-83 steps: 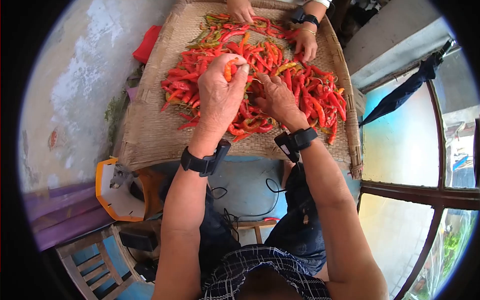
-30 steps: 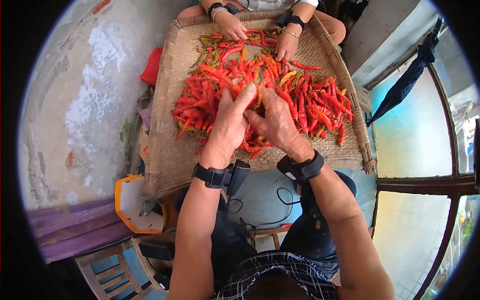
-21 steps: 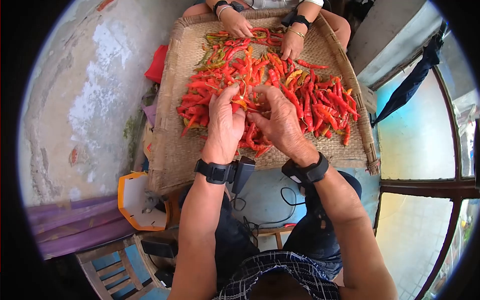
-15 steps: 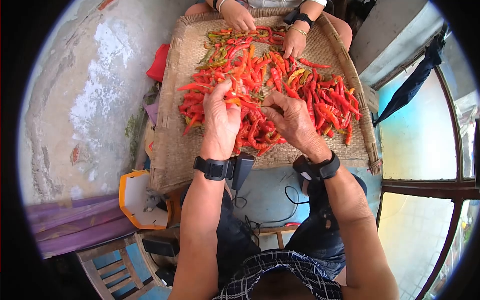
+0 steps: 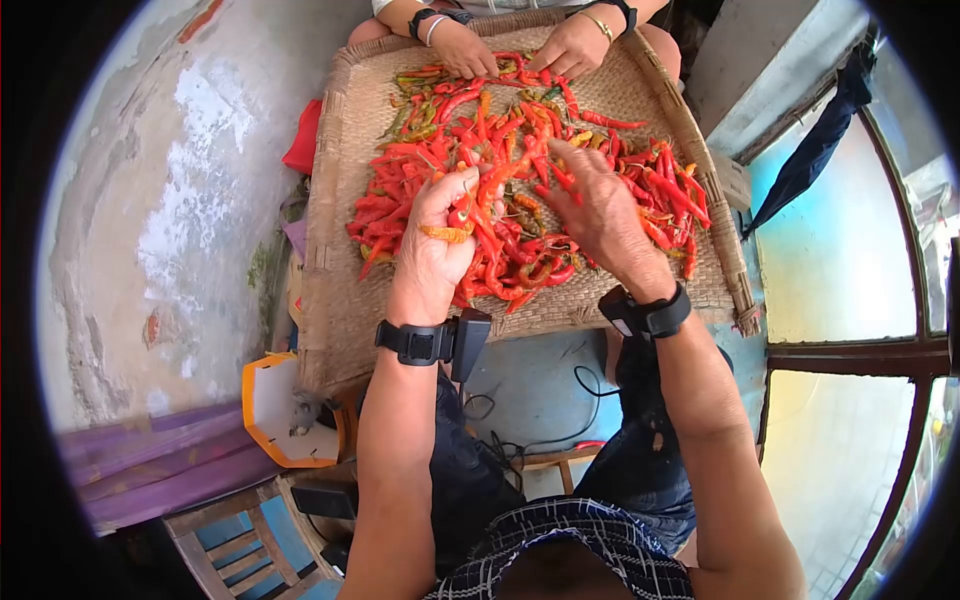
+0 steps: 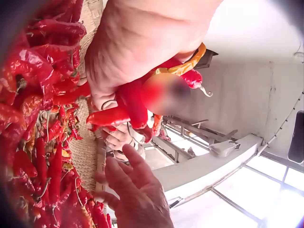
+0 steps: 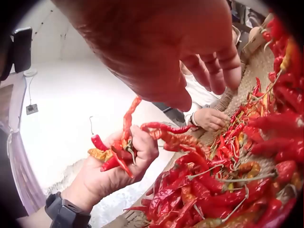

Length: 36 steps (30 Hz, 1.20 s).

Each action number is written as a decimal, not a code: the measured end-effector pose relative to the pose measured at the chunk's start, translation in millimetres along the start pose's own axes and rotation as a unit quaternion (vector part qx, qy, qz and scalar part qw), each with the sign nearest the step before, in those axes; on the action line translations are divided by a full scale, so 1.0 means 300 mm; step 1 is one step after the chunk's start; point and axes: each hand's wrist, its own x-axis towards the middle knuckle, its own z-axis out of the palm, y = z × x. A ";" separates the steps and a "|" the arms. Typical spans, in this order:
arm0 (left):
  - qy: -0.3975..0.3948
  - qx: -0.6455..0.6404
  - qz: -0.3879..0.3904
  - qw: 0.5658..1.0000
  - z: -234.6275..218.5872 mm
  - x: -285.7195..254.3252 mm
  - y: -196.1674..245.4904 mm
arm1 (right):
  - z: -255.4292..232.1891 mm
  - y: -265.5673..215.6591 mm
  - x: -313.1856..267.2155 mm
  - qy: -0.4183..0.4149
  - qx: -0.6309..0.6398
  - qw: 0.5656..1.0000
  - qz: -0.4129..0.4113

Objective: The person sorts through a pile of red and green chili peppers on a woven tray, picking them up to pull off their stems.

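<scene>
In the head view my left hand [image 5: 428,262] grips a small bunch of chili peppers over the near left part of the pile. The right wrist view shows this bunch of chili peppers [image 7: 118,161], red and orange with thin stems, poking out of the curled fingers. A wrinkled yellow-orange chili [image 5: 447,234] lies across the thumb side. My right hand [image 5: 612,222] is over the right part of the chili pile [image 5: 400,180], its fingers spread and nothing held. The left wrist view also shows the right hand [image 6: 137,194] with fingers extended, apart from the bunch.
The chilies lie on a woven tray [image 5: 340,300] with a raised rim. Across it, another person's two hands [image 5: 462,50] work among the far chilies. A plastered wall stands left, framed window panes [image 5: 840,260] right. An orange-edged box [image 5: 290,410] and a wooden chair [image 5: 235,545] are lower left.
My right hand has let go of the thin stem end at the bunch and moved right, fingers opening. My left hand keeps the bunch. The other person's hands have come closer together.
</scene>
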 end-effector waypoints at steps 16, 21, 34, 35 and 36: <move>-0.022 -0.111 -0.100 0.989 -0.014 -0.004 -0.002 | -0.002 0.009 0.021 -0.139 0.059 0.987 0.053; 0.013 -0.065 -0.094 0.993 -0.001 -0.009 -0.008 | -0.064 0.051 0.019 -0.127 0.127 0.981 0.068; 0.011 0.072 -0.047 0.996 0.046 -0.016 -0.038 | -0.074 -0.005 -0.006 -0.028 0.109 0.992 0.055; -0.003 0.083 -0.065 0.994 0.038 -0.010 -0.040 | -0.054 -0.024 -0.008 -0.031 0.128 0.990 0.040; -0.003 0.084 -0.066 0.994 0.044 -0.012 -0.039 | -0.050 -0.049 -0.007 -0.037 0.108 0.993 -0.004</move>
